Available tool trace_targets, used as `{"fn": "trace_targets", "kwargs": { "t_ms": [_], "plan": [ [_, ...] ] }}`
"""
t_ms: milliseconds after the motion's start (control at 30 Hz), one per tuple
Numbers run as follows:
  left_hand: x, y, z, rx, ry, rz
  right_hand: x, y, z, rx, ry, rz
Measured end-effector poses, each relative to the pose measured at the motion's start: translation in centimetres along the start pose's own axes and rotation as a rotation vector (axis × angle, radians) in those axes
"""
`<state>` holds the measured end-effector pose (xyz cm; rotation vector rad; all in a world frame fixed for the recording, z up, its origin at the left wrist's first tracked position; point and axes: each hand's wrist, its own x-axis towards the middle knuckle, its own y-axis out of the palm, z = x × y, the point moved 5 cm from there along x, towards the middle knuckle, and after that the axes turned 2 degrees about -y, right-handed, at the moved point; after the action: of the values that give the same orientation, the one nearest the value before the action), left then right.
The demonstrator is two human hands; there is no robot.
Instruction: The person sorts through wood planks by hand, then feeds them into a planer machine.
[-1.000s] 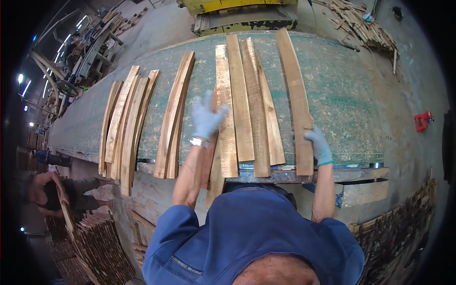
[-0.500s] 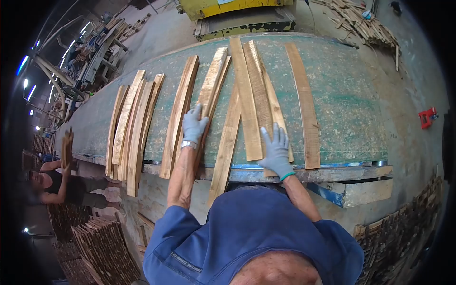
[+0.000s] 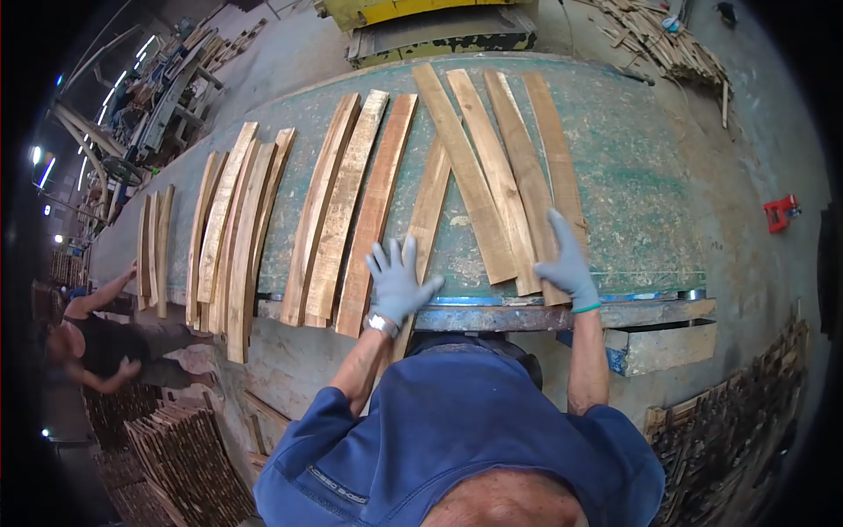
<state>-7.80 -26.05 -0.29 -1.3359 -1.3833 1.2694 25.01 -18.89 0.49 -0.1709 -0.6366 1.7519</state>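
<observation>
In the head view my left hand (image 3: 399, 285), in a grey glove, is open with fingers spread. It lies over the lower part of a slanted plank (image 3: 428, 202), beside a reddish plank (image 3: 379, 211). My right hand (image 3: 571, 274), also gloved, is open at the near end of a brown plank (image 3: 524, 167). Its thumb rests over that plank and its fingers point up along the right edge. Another plank (image 3: 555, 140) lies just to the right, partly covered. Left of the brown plank are a light plank (image 3: 492, 167) and a plank (image 3: 461, 167) overlapping the slanted one.
More planks lie on the green worktable (image 3: 641, 193) at left, some past its near edge. A co-worker (image 3: 105, 342) stands at the left end, one hand by several boards (image 3: 154, 250). Stacked wood (image 3: 189, 457) stands below left. A yellow machine (image 3: 430, 19) is beyond.
My left hand has moved right and nearer me; my right hand has moved right. Several planks now lie more spread apart. The co-worker's boards have come down onto the table.
</observation>
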Motion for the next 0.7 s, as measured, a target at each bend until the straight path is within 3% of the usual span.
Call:
{"fn": "trace_targets", "kwargs": {
  "t_ms": [100, 200, 300, 367, 433, 567, 700],
  "plan": [
    [0.1, 1.3, -0.1, 0.106, 0.082, -0.227, 0.6, 0.7, 1.5, -0.567, 0.248, 0.109],
    [2.4, 0.8, 0.0, 0.006, 0.100, -0.270, 1.6, -1.1, -2.1, -0.777, 0.316, 0.134],
    [7.4, 0.9, 0.3, 0.001, 0.029, -0.305, 3.1, -2.0, -3.1, -0.750, 0.268, -0.059],
    [9.4, 0.6, -0.4, 0.008, -0.032, -0.252, 5.2, 1.6, 2.9, -0.552, -0.019, -0.199],
    [9.6, 0.4, -0.7, -0.004, -0.057, -0.224, 7.2, 6.6, 8.3, -0.631, -0.030, -0.034],
    [7.2, -0.6, -0.9, 0.030, -0.067, -0.123, 11.3, 14.1, 3.8, -0.854, 0.101, -0.088],
    [6.1, 1.4, 1.0, -0.009, -0.063, -0.222, 11.2, 14.7, 4.9, -0.858, 0.166, -0.017]
  ]
}}
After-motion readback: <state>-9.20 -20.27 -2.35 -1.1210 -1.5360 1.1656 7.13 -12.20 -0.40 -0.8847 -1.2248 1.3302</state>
